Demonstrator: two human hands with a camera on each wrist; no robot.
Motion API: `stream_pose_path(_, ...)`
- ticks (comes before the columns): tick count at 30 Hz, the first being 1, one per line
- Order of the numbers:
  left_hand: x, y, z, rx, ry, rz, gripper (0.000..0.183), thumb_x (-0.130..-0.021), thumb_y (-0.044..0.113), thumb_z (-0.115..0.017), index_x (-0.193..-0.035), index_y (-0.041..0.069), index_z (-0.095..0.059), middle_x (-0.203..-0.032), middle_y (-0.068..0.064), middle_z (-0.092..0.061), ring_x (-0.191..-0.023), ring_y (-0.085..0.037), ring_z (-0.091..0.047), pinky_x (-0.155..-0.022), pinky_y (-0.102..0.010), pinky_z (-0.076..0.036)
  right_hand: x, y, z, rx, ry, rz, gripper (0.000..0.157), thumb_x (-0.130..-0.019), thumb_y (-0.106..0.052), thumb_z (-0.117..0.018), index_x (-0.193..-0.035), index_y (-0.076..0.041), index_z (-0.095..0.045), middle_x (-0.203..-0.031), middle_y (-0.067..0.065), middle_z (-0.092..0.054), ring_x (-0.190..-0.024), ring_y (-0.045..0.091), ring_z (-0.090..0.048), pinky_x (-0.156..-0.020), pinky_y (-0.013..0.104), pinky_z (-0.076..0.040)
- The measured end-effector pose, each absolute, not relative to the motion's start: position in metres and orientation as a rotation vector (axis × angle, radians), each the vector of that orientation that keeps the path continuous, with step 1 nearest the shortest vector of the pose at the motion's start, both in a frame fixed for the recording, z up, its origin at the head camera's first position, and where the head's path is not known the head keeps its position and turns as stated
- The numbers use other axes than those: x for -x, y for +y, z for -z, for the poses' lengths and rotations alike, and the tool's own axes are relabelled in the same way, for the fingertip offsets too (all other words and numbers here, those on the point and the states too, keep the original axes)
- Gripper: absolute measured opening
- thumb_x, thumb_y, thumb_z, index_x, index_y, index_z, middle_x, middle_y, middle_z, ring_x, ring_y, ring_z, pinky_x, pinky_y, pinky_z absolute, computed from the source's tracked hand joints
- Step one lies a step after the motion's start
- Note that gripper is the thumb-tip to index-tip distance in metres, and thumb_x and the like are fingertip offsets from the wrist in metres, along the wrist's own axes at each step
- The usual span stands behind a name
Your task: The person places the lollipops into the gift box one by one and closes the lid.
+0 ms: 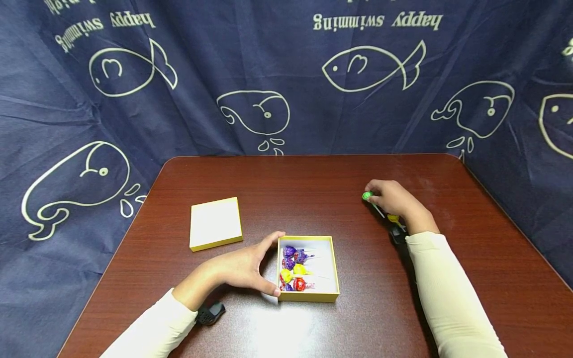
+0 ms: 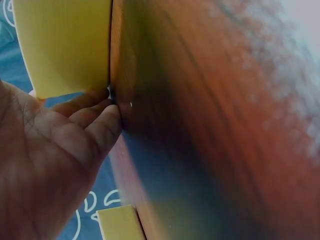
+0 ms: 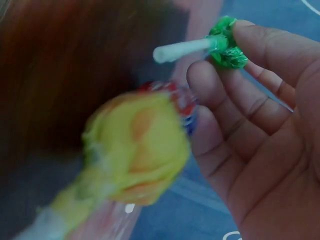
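My left hand (image 1: 243,266) spans the left side of a yellow-rimmed square box (image 1: 309,297), thumb at the near corner and fingers at the far one. Inside lie purple lollipops (image 1: 289,252), yellow lollipops (image 1: 299,269) and a red lollipop (image 1: 299,284), sticks mostly toward the right. At the right of the table, my right hand (image 1: 396,201) pinches a green lollipop (image 1: 367,196) by its wrapped head, its white stick (image 3: 182,50) free. A yellow lollipop (image 3: 140,150) looms large in the right wrist view, overlapping a red and blue wrapper (image 3: 188,107) by the fingers.
A white-topped box lid (image 1: 215,223) with yellow sides lies on the brown table (image 1: 304,199), left of the box. Dark blue cloth (image 1: 286,64) with fish drawings hangs behind the table and along its sides. Black wrist devices (image 1: 210,313) show at both sleeves.
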State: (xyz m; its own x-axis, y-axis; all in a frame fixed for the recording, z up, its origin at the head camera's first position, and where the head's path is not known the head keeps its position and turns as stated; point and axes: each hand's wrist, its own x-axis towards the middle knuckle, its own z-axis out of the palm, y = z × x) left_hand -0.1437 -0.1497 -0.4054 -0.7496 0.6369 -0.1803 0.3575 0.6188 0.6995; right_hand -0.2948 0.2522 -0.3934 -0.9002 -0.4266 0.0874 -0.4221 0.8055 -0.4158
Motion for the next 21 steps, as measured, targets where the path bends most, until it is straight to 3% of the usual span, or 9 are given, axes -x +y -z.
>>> stream_pose_path(21, 0.144, -0.149, 0.405, -0.785, 2.421, -0.926, 0.123, -0.066, 0.051, -0.088, -0.158, 0.023, -0.012, -0.153, -0.007, -0.035, -0.137, -0.018, -0.036, -0.114, -0.042, -0.027, 0.270, 0.215, 0.372, 0.968, 2.886, 0.837, 0.014, -0.089, -0.001, -0.070, -0.101, -0.007, -0.068, -0.093, 0.002, -0.069, -0.085, 0.019, -0.062, -0.077, 0.041, -0.048)
